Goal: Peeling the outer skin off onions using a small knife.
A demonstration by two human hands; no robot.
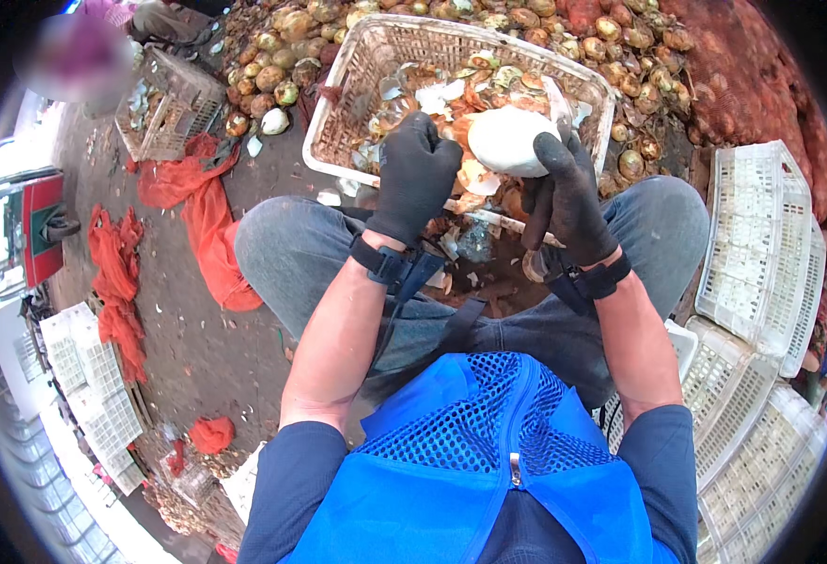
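Note:
A large, white peeled onion [509,141] is in my right hand [573,193], black-gloved, with the thumb over its right side. A pale, pointed strip [556,99] sticks up beyond that thumb; whether it is a blade or peel I cannot tell. My left hand [418,174], also gloved in black, is closed in a fist just left of the onion. Its palm is hidden, so what it holds, if anything, does not show. Both hands are over the near side of a pale plastic crate [352,66] with onion skins [423,75] in it.
Unpeeled onions [282,56] lie heaped beyond the crate, with red mesh sacks [742,75] at the far right. White crates [756,244] stand along my right side. Loose red netting [211,235] lies on the ground at left. A person [164,21] is at the far left.

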